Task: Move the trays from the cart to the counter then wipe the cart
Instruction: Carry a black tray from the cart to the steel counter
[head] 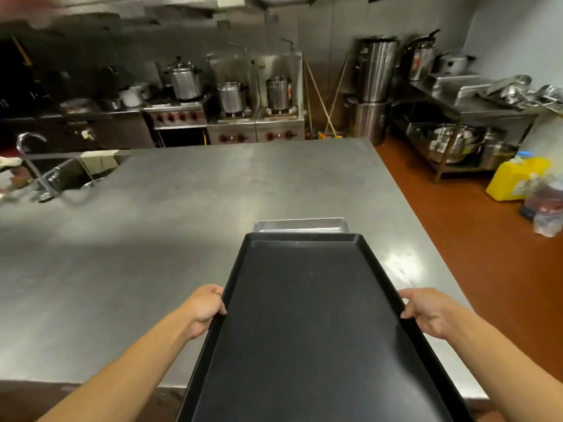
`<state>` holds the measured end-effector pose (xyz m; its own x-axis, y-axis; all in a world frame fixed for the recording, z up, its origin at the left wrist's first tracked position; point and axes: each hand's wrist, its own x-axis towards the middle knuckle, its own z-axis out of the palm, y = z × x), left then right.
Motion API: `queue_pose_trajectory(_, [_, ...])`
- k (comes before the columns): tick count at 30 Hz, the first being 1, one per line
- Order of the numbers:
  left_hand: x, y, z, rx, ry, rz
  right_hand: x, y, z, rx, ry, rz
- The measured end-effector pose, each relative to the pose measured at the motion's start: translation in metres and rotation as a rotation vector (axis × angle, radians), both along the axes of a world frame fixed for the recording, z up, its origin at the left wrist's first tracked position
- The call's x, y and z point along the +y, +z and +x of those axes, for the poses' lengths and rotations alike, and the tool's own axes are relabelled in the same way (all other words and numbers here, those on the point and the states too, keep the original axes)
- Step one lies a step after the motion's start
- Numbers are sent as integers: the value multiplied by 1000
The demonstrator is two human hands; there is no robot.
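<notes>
head view: both hands, left (204,309) and right (426,312), grip black tray (310,324) rims above counter (152,239).

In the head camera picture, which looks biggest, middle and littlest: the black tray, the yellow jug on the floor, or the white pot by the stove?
1. Black tray, though it is nearest the camera, held by both hands.
2. Yellow jug.
3. White pot, far away, so it may only look littlest.
</notes>
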<state>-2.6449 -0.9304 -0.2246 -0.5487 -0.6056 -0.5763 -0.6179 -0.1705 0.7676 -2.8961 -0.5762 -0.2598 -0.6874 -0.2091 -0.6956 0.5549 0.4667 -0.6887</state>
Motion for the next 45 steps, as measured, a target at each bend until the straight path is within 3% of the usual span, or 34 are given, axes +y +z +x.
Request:
queue_pose_trajectory(10, [-51, -47, -80, -81, -6, 46, -60, -44, -94, -66, 51, 58])
queue_pose_trajectory(21, [-95, -93, -111, -151, -33, -39, -98, -77, -106, -37, -10, -15])
queue_pose_trajectory(30, [-94, -128, -135, -171, 45, -251, -115, -78, -120, 177, 143, 210])
queue_pose_trajectory(45, [-98, -194, -135, -170, -7, -291, -120, -123, -111, 393, 358, 401])
